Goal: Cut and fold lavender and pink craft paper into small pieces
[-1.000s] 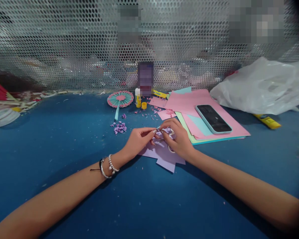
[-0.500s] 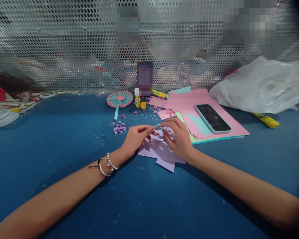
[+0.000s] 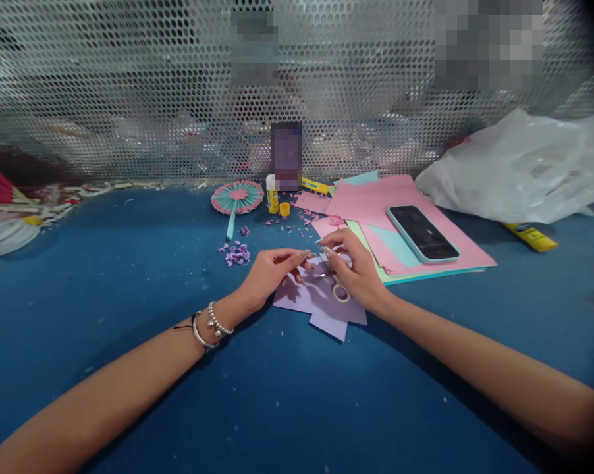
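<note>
Paper point(image 3: 313, 297) lies below left hand point(image 3: 273, 275) and right hand point(image 3: 357, 273), narrowed, hold unclear; glue stick point(image 3: 272, 201) illegible.

A paper-craft workspace, whether home or workshop unclear: the blue surface point(image 3: 277, 401) carries lilac paper point(image 3: 317, 301) and scissors point(image 3: 341, 301) at centre, a glue stick point(image 3: 272, 199) and pleated fan point(image 3: 238, 196) higher up, coloured sheets point(image 3: 371, 201) rightward; a perforated metal screen point(image 3: 143, 85) spans the upper frame.

Smartphone point(image 3: 423, 234) rests — screen up — on pink paper point(image 3: 371, 197); white plastic bag point(image 3: 514, 171) lies at right; perforated metal panel point(image 3: 143, 85) stands behind.
</note>
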Tool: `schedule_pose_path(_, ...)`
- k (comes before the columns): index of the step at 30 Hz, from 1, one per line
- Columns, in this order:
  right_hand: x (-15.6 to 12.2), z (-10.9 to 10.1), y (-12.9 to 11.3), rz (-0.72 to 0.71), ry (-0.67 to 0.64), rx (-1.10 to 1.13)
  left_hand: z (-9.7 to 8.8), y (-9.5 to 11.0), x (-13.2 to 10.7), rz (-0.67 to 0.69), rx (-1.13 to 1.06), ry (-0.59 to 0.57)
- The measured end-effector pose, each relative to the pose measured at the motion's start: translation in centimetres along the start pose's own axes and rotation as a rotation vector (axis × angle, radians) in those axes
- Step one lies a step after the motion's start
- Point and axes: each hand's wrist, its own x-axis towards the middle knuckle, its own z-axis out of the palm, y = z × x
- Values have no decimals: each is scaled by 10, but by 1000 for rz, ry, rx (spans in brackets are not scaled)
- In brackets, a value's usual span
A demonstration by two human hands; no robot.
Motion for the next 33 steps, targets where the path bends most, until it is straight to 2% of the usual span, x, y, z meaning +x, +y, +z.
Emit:
schedule_pose_path(8,3,0,-1,28,-161,158,0,2,-1,-12,97,-13)
schedule_pose_path(12,3,1,2,53,-157,193,0,4,-2,-11,125,-12)
schedule_pose_path(19,2,0,0,-1,-99,100,-1,-1,-1,-7,97,-23)
schedule_pose_path(25,2,0,-3,-56,-114,65,0,1,-1,-37,143,23)
schedule_pose_path(33,5,0,4,95,-210,276,-2,2,-1,-50,156,-5)
